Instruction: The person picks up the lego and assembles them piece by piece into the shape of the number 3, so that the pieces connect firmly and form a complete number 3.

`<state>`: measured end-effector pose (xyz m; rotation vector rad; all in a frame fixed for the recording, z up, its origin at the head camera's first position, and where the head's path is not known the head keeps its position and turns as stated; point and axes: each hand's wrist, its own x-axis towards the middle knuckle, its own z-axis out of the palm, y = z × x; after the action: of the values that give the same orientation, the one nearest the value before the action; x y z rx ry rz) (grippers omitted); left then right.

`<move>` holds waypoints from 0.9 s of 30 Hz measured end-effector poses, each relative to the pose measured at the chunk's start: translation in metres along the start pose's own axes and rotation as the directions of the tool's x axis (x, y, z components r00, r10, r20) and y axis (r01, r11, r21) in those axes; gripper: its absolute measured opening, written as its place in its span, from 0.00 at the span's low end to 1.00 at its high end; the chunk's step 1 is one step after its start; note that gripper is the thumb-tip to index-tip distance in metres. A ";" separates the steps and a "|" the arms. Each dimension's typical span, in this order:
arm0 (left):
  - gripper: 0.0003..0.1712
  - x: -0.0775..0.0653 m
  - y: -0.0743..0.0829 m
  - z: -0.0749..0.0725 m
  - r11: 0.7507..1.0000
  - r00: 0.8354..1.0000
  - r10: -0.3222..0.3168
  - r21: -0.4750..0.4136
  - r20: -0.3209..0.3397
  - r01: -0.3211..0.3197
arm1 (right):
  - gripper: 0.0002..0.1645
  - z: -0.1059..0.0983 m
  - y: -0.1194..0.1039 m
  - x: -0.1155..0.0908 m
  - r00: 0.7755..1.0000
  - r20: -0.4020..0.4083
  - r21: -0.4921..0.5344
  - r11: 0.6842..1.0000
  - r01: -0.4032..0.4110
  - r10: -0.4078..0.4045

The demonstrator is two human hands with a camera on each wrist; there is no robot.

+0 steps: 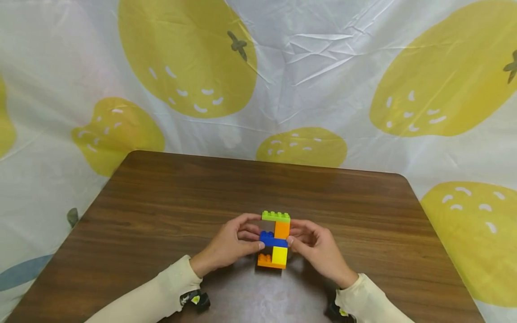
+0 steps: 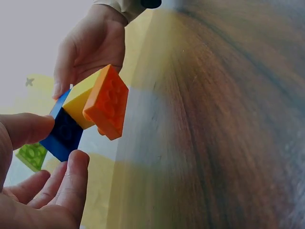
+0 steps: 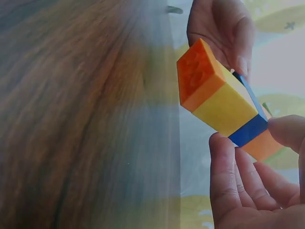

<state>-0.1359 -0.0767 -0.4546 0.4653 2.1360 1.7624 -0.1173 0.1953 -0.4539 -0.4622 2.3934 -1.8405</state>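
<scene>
Both hands hold up a stack of toy building bricks between them. From the top in the head view come a lime green brick (image 1: pixel 276 216), an orange block (image 1: pixel 282 230), a long blue brick (image 1: pixel 275 242), a yellow block (image 1: pixel 279 255) and a flat orange brick (image 1: pixel 271 265). The long bricks jut to the left, studs upward. My left hand (image 1: pixel 228 244) pinches the blue brick's left end, thumb in front and fingers behind. At its other end my right hand (image 1: pixel 321 249) pinches the same brick. The flat orange brick's hollow underside (image 3: pixel 195 71) shows in the right wrist view.
Beneath the hands is a dark wood-grain table (image 1: pixel 194 188) with rounded far corners. A white cloth (image 1: pixel 282 98) printed with yellow fruit hangs behind it and along the sides. Dark wrist devices (image 1: pixel 195 299) sit at the cream sleeves (image 1: pixel 153 287).
</scene>
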 end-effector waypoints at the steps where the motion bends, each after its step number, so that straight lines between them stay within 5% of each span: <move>1: 0.38 0.000 0.000 0.000 1.000 1.000 0.002 0.002 -0.003 -0.002 | 0.25 0.000 0.000 0.001 1.000 -0.001 0.008 1.000 -0.002 0.002; 18: 0.38 0.003 -0.001 0.003 0.998 1.000 -0.006 0.064 -0.010 0.007 | 0.31 0.001 -0.002 0.006 0.978 -0.030 0.122 0.972 -0.200 0.205; 27: 0.38 0.006 -0.007 0.002 0.997 0.999 -0.040 0.071 0.003 0.040 | 0.30 0.000 0.004 0.009 0.970 0.006 0.136 0.961 -0.242 0.243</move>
<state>-0.1410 -0.0731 -0.4618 0.4406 2.1947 1.6675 -0.1262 0.1935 -0.4571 -0.1385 2.1965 -1.8811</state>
